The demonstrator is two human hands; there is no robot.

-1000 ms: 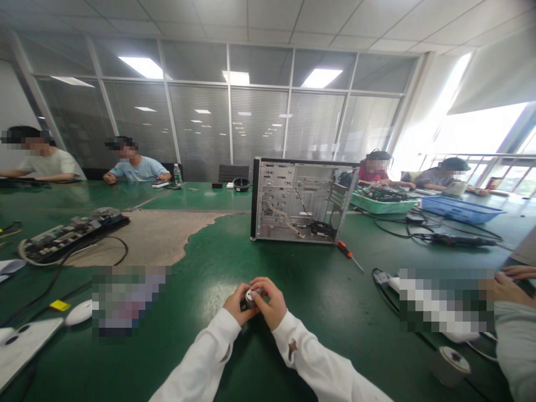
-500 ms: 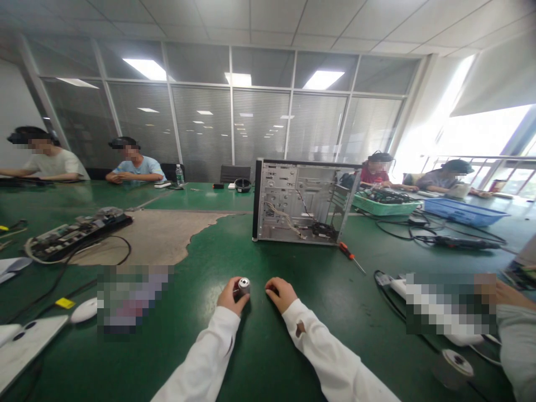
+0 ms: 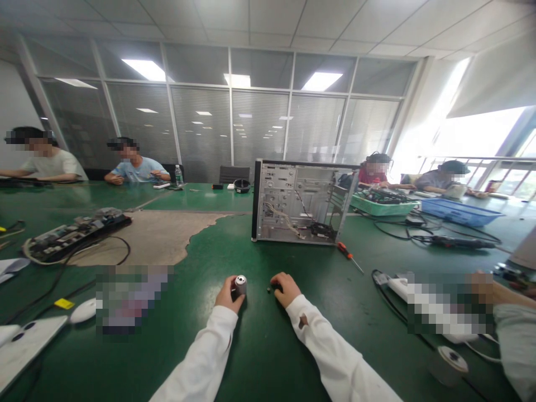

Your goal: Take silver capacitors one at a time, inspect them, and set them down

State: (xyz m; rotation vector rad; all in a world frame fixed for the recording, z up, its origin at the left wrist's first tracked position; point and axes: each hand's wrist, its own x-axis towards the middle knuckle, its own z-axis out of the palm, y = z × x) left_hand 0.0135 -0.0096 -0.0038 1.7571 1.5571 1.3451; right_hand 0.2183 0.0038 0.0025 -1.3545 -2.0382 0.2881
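My left hand [image 3: 228, 294] is wrapped around a small silver metal cylinder [image 3: 240, 285], which stands upright with a dark hole in its top face. My right hand [image 3: 287, 288] hovers low over the green table, fingers curled but apart. By its fingertips, a tiny dark piece [image 3: 268, 290] lies on the tabletop, too small to make out. Beyond both hands stands an open computer case [image 3: 297, 201] with loose wires and a fan inside. An orange-handled screwdriver [image 3: 345, 251] rests at the case's right corner.
On the left are a circuit-board assembly [image 3: 77, 237], a white mouse [image 3: 84, 310] and a white tablet-like slab [image 3: 37, 346]. To the right lie a white power strip [image 3: 452, 326], a green basket [image 3: 383, 207] and a blue basket [image 3: 463, 212]. Several people sit around the table; one person's sleeve [image 3: 517, 340] is close by.
My right hand has moved slightly right and its fingers have parted, leaving the tiny dark piece on the table. My left hand has shifted a little left with the metal cylinder.
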